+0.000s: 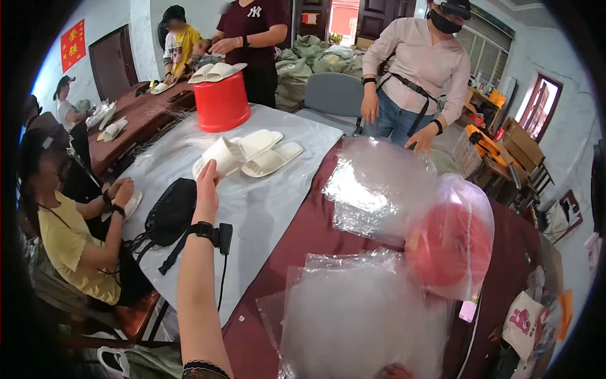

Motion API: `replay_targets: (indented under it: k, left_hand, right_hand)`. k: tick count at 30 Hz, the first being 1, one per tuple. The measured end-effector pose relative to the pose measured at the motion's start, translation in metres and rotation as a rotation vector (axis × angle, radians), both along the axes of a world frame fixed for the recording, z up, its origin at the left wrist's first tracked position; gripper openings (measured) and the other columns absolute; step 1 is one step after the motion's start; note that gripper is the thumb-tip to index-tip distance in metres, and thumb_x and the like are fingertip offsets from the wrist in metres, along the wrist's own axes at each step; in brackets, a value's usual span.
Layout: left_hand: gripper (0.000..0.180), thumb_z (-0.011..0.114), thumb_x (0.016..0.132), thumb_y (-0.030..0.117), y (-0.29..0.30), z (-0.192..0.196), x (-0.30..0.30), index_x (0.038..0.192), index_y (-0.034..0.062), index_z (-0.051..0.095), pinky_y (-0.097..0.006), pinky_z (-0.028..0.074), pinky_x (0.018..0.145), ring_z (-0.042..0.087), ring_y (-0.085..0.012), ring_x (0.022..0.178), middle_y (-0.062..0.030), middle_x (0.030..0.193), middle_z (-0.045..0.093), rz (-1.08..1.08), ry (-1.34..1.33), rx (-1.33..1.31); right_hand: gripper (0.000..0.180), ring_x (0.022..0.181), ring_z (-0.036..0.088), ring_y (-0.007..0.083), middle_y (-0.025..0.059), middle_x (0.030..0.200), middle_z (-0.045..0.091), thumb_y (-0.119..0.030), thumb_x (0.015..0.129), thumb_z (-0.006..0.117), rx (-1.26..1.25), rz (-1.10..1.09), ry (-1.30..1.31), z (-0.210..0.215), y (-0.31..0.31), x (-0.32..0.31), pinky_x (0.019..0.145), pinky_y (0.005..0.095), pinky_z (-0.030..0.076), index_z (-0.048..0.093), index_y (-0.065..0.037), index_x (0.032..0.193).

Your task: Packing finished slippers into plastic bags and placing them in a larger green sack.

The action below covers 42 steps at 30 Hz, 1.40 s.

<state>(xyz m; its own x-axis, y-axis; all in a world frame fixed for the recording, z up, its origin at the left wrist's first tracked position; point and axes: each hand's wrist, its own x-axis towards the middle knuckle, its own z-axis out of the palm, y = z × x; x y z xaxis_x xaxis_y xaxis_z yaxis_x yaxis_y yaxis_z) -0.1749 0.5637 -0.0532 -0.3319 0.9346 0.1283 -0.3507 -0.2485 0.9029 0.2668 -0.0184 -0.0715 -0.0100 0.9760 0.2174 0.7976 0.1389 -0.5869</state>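
Observation:
My left hand [207, 188] reaches out over the white-covered table, its visible fingers stretched out beside the near end of a white slipper [222, 155]. From this angle I cannot tell whether they touch it. More white slippers [273, 160] lie just to the right. At the lower edge, a small part of my right hand [398, 371] shows at a stack of clear plastic bags [360, 316]; most of it is hidden or cut off. A black band with a small device and a cable sits on my left wrist.
A red bucket [222, 102] with slippers on top stands beyond. A black mesh bag [169, 213] lies left of my arm. More clear bags [379, 183] and a red thing wrapped in plastic [449, 243] are on the right. People stand or sit around the tables.

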Motion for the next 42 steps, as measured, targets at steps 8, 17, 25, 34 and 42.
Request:
replay_targets:
  k: [8, 17, 25, 34, 42]
  left_hand:
    - [0.046, 0.062, 0.097, 0.034, -0.128, 0.146, 0.000, 0.129, 0.0016, 0.062, -0.022, 0.032, 0.077, 0.041, -0.0053, 0.082, 0.0067, 0.089, 0.052, -0.221, 0.248, 0.184]
    - [0.046, 0.054, 0.102, 0.035, -0.305, 0.214, 0.103, 0.129, -0.0011, 0.061, -0.021, 0.037, 0.081, 0.046, -0.0049, 0.088, 0.0038, 0.107, 0.059, -0.658, 0.336, 0.083]
    - [0.038, 0.062, 0.096, 0.032, -0.405, 0.140, 0.215, 0.117, 0.0004, 0.069, -0.024, 0.038, 0.075, 0.049, -0.0066, 0.085, 0.0027, 0.096, 0.063, -0.957, 0.246, -0.096]
    - [0.052, 0.081, 0.076, 0.034, -0.386, -0.004, 0.213, 0.112, 0.0008, 0.064, -0.050, 0.045, 0.098, 0.052, -0.0451, 0.119, -0.0300, 0.129, 0.052, -0.235, 1.303, 0.413]
    - [0.110, 0.080, 0.066, 0.066, -0.493, -0.023, 0.221, 0.146, 0.0025, 0.041, -0.057, 0.025, 0.115, 0.009, -0.0567, 0.145, -0.0362, 0.157, 0.006, -0.396, 1.585, 0.399]
  right_hand:
    - [0.027, 0.119, 0.057, 0.0372, 0.0163, 0.125, 0.063, -0.014, 0.090, 0.068, 0.101, 0.038, 0.013, -0.005, -0.008, -0.003, 0.098, 0.0480, 0.047, 0.063, -0.004, 0.115]
    - [0.031, 0.120, 0.056, 0.0355, 0.0136, 0.122, 0.065, -0.018, 0.080, 0.071, 0.116, 0.042, 0.095, -0.018, -0.015, 0.009, 0.104, 0.0470, 0.042, 0.064, -0.003, 0.106]
    - [0.049, 0.121, 0.056, 0.0324, 0.0137, 0.122, 0.065, -0.023, 0.076, 0.076, -0.018, -0.032, 0.502, -0.020, -0.015, 0.010, 0.101, 0.0445, 0.045, 0.063, -0.006, 0.121]
    - [0.036, 0.120, 0.055, 0.0341, 0.0133, 0.124, 0.063, -0.024, 0.087, 0.069, 0.224, 0.073, 0.208, -0.034, -0.019, 0.019, 0.099, 0.0441, 0.045, 0.061, -0.006, 0.117]
    - [0.025, 0.115, 0.058, 0.0332, 0.0104, 0.123, 0.064, -0.014, 0.087, 0.067, 0.308, 0.079, 0.273, -0.018, -0.034, 0.013, 0.097, 0.0437, 0.047, 0.065, -0.008, 0.112]
